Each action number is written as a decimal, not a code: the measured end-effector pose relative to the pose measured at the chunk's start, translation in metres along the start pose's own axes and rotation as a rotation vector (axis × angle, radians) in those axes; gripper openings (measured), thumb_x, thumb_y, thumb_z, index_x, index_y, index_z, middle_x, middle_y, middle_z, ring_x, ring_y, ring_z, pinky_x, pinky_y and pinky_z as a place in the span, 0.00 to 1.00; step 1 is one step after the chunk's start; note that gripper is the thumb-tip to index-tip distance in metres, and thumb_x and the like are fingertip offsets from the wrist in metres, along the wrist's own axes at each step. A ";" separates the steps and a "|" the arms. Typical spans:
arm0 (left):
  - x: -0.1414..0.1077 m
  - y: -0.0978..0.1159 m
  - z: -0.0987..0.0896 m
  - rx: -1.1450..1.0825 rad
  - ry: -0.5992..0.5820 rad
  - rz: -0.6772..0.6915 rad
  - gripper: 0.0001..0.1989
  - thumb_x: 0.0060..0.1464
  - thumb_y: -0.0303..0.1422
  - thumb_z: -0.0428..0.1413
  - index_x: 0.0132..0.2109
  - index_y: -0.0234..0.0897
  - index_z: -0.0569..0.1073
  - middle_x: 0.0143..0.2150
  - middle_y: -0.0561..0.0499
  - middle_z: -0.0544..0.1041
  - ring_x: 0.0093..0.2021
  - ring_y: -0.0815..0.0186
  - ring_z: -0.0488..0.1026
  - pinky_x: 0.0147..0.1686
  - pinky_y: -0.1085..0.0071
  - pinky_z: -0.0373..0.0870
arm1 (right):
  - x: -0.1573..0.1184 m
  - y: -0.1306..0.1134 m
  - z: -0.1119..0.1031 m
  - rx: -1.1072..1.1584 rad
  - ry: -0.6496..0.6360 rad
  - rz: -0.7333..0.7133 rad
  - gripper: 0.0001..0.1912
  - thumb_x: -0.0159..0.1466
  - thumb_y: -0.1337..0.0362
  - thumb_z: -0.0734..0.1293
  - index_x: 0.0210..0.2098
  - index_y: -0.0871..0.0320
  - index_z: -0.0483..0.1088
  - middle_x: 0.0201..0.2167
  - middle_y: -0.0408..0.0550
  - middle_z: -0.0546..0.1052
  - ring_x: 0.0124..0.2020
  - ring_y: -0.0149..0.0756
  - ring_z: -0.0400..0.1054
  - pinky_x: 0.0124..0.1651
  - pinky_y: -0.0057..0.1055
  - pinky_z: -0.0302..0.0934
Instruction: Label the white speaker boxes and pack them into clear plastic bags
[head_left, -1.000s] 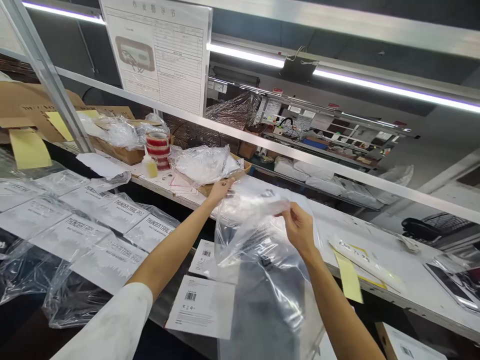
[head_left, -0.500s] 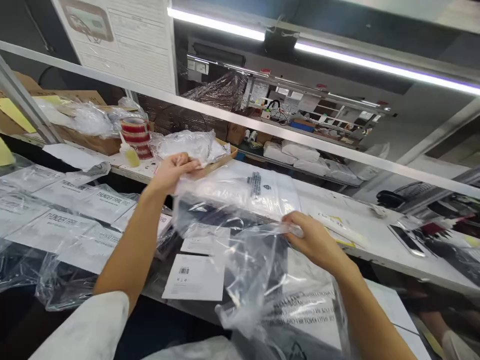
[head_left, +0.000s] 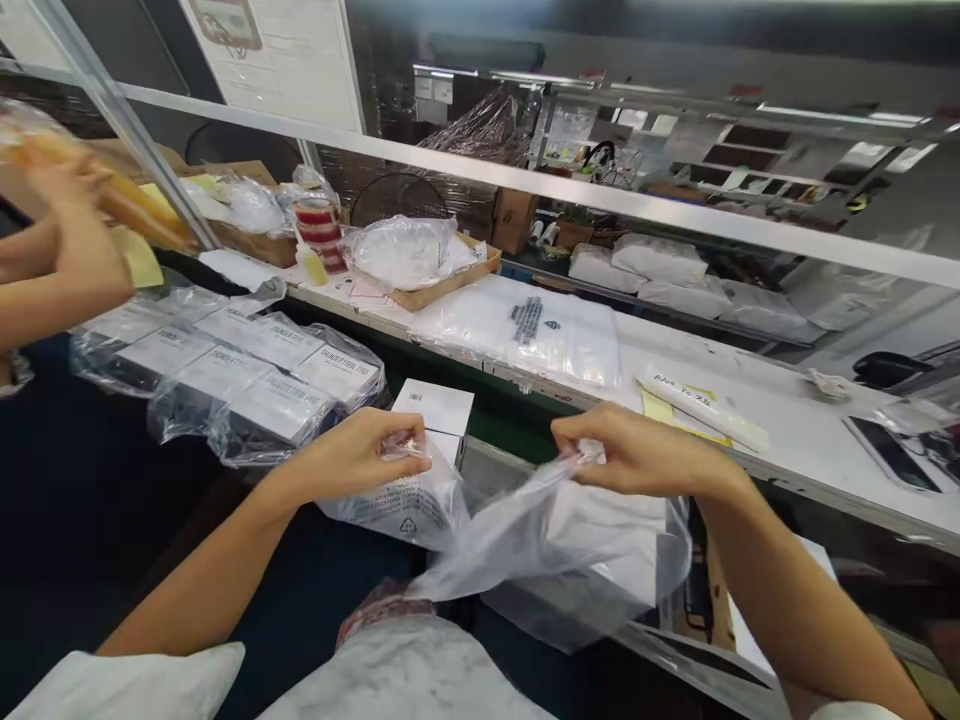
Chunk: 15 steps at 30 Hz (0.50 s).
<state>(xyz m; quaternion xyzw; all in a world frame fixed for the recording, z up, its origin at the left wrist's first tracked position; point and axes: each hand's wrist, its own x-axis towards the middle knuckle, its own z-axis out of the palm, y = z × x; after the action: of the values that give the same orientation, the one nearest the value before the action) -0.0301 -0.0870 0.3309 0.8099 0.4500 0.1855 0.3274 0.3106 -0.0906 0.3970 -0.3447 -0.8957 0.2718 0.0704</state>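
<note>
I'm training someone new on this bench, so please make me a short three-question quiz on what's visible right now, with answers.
1. What are the camera wearer's left hand and right hand both gripping?
2. True or false: a small bottle stands beside the red tape rolls.
3. What does the shallow cardboard box on the bench hold?
A) The red tape rolls
B) Crumpled plastic
C) The small bottle

Key: 1. A clear plastic bag. 2. True. 3. B.
</note>
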 end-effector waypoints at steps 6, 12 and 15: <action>-0.031 0.001 0.043 -0.338 0.297 0.033 0.26 0.62 0.53 0.60 0.28 0.36 0.65 0.28 0.55 0.65 0.29 0.71 0.59 0.30 0.72 0.56 | 0.007 -0.010 0.027 -0.003 0.175 -0.004 0.26 0.74 0.48 0.65 0.25 0.56 0.60 0.29 0.42 0.67 0.28 0.30 0.58 0.34 0.31 0.48; -0.022 0.006 0.070 -0.464 0.102 0.043 0.31 0.48 0.45 0.74 0.57 0.42 0.77 0.54 0.46 0.79 0.30 0.72 0.67 0.34 0.72 0.67 | 0.020 -0.015 0.045 0.116 0.079 0.009 0.28 0.75 0.43 0.62 0.26 0.57 0.66 0.24 0.40 0.67 0.26 0.30 0.58 0.32 0.30 0.49; -0.026 0.000 0.052 -0.372 -0.011 0.006 0.13 0.56 0.42 0.69 0.39 0.36 0.82 0.37 0.49 0.82 0.38 0.64 0.75 0.40 0.71 0.69 | 0.016 -0.005 0.046 0.119 0.069 0.120 0.23 0.70 0.42 0.68 0.33 0.56 0.72 0.24 0.41 0.72 0.25 0.31 0.61 0.31 0.29 0.51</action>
<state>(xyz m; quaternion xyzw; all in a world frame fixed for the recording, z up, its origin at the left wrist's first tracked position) -0.0133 -0.1278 0.2935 0.7378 0.4039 0.2617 0.4733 0.2809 -0.1035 0.3596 -0.4023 -0.8526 0.3164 0.1054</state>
